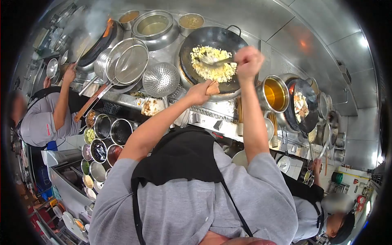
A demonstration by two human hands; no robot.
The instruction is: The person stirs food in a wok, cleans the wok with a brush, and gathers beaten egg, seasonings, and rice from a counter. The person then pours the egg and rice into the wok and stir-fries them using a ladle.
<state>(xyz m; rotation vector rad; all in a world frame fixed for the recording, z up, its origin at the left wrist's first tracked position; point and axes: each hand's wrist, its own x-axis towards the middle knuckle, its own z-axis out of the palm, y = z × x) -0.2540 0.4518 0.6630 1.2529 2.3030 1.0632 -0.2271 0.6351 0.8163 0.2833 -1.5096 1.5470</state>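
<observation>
A dark wok (210,36) sits on the stove in front of me. Yellow and white pieces like scrambled egg (218,74) are spread across its bottom. My right hand (248,61) is closed above the wok's right side, gripping the handle of a metal ladle (209,60). The ladle's head lies among the egg pieces. At the wok's near edge, my left hand (199,93) is wrapped round the wooden wok handle (212,87).
Left of the wok are a perforated skimmer (161,79) and a wire strainer (131,63). A metal pot of amber oil (275,94) stands to the right. Co-workers' hands (69,74) are busy at a steaming wok on the left and another wok (304,104) on the right.
</observation>
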